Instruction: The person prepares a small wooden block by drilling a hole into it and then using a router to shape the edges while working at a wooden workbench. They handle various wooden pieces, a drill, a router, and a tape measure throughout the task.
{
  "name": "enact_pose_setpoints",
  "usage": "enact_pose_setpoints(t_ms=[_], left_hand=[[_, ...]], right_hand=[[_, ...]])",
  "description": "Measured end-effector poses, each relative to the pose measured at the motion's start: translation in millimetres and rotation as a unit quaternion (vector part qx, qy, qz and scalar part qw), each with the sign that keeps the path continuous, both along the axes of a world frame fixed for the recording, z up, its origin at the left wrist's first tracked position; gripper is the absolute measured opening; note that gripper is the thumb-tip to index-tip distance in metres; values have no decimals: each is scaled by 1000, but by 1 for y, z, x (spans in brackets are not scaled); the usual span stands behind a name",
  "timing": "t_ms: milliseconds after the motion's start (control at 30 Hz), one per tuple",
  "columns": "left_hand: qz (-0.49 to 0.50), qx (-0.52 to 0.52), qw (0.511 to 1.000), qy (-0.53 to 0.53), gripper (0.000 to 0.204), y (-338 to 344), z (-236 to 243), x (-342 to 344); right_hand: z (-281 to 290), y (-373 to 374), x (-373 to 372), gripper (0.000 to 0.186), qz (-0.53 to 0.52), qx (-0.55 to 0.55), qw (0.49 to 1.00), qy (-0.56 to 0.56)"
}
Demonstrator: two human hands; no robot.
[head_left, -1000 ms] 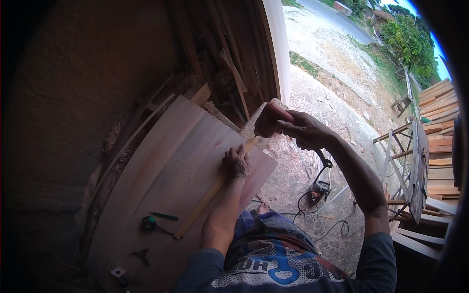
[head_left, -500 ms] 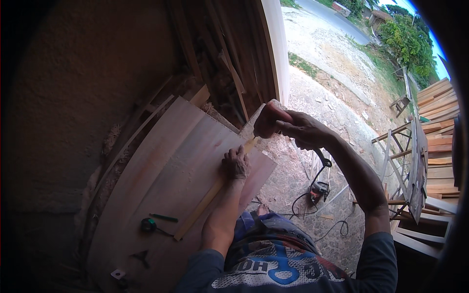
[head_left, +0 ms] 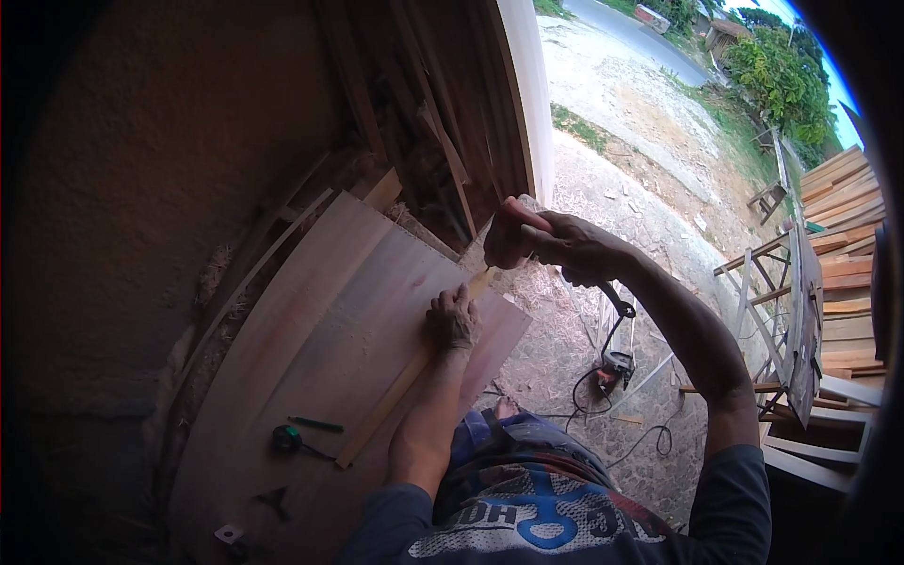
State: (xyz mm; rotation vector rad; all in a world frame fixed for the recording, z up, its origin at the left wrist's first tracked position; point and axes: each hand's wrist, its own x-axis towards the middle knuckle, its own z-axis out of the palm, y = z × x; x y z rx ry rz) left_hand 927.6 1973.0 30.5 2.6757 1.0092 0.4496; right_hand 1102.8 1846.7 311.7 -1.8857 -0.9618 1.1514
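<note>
Pale wooden strip (head_left: pixel 405 381) lies lengthwise on the broad board (head_left: pixel 311 358), its far end at the board's edge; the left hand (head_left: pixel 453 318) presses flat on it, fingers together; the right hand (head_left: pixel 556 247) is clenched around a red-handled tool (head_left: pixel 521 217) at that far end; the work there looks unfinished; a tape measure (head_left: pixel 285 438) and pencil (head_left: pixel 315 425) rest nearer; a power tool (head_left: pixel 615 365) sits on the ground.

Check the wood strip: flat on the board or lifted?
Flat. The strip lies along the board, with the left hand pressing on it.
</note>
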Motion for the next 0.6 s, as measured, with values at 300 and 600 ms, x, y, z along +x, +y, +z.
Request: enact_pose_setpoints(t_ms=[300, 600], left_hand=[[-2, 7, 999, -33, 37, 4, -16, 0], [-4, -11, 1000, 7, 39, 3, 1, -2]], right_hand=[[13, 11, -16, 65, -17, -2, 998, -58], [10, 10, -11, 59, -1, -62, 996, -62]])
